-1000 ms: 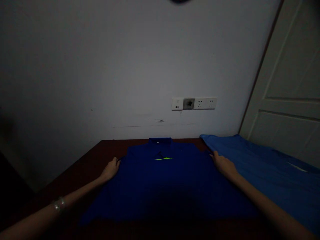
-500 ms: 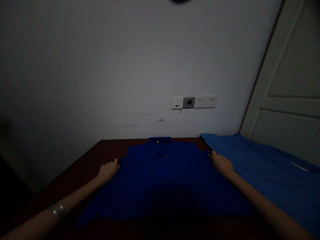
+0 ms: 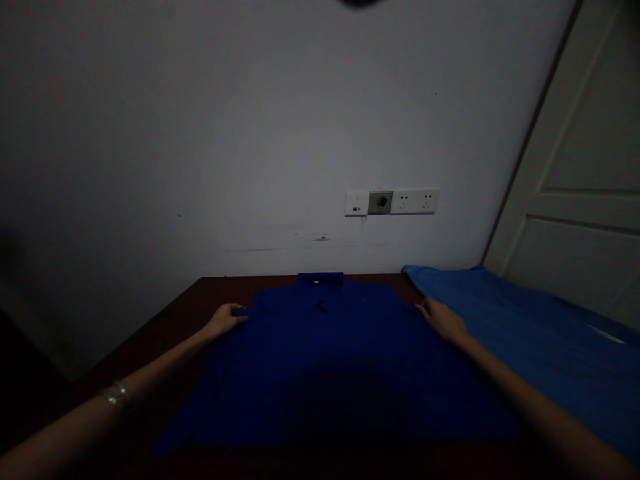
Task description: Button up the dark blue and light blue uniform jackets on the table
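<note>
A dark blue collared shirt [image 3: 310, 347] lies spread on the dark red-brown table, its collar [image 3: 320, 279] toward the wall and a small pale label inside the neck. On the left, my left hand [image 3: 225, 320] pinches a bit of the shirt's fabric at its edge below the shoulder. Opposite it, my right hand [image 3: 443, 319] grips the right edge at about the same height. The fabric between the hands looks fairly flat. The lower middle of the shirt sits in deep shadow, so its detail is hidden.
A lighter blue cloth [image 3: 530, 333] covers the right side, reaching toward a panelled door [image 3: 590, 173]. Behind the table [image 3: 195, 300] rises a pale wall [image 3: 250, 133] with a row of sockets and switches [image 3: 391, 202]. The light is dim.
My left hand has risen slightly, its fingers now more level at the shirt's edge. The fabric below the collar has shifted, and the small gap at the neck front looks narrower.
</note>
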Action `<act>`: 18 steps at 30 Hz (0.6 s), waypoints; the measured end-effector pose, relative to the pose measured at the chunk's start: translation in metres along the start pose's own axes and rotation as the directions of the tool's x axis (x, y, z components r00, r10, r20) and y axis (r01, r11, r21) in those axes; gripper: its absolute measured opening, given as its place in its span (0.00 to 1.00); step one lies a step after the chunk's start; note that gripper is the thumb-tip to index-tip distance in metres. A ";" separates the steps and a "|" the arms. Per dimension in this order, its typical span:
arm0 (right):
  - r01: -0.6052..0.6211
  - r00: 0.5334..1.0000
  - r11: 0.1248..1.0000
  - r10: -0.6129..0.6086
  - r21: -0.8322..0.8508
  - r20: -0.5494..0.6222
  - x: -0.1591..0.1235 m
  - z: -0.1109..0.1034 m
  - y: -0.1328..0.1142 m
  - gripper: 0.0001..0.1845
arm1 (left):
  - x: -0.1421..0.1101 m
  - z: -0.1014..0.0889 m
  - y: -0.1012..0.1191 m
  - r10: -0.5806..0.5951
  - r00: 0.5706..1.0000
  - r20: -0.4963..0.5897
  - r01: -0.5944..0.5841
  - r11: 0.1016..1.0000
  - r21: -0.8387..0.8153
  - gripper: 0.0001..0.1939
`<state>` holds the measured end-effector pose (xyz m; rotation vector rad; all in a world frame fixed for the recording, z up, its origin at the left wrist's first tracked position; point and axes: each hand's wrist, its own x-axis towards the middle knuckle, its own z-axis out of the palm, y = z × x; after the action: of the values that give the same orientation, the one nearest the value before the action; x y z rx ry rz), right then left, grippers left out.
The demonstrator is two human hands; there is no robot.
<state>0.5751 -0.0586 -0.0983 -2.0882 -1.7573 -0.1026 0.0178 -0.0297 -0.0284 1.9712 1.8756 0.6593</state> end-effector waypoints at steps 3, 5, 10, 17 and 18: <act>0.010 0.996 0.996 -0.018 -0.091 -0.091 -0.006 0.003 -0.004 0.18 | -0.001 0.007 0.003 0.049 0.993 -0.106 -0.038 0.995 0.096 0.16; -0.003 0.993 0.985 -0.017 -0.170 -0.118 -0.010 0.006 -0.008 0.18 | -0.002 0.017 0.003 0.112 0.980 -0.164 -0.074 0.973 0.220 0.15; 0.020 0.995 0.963 -0.044 -0.268 -0.085 -0.013 0.000 -0.014 0.18 | -0.008 0.038 0.008 0.299 0.929 -0.219 -0.129 0.814 0.566 0.18; 0.060 0.992 0.978 -0.080 -0.199 -0.093 -0.049 -0.039 0.026 0.18 | -0.044 -0.016 0.018 0.404 0.911 -0.079 -0.261 0.717 0.647 0.22; 0.083 0.991 0.980 -0.100 -0.182 -0.086 -0.059 -0.042 0.035 0.18 | -0.053 -0.026 0.017 0.410 0.911 -0.033 -0.290 0.696 0.657 0.21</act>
<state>0.6048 -0.1322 -0.0872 -2.0847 -1.8460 -0.3929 0.0171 -0.0851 -0.0024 2.8529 2.0219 0.2938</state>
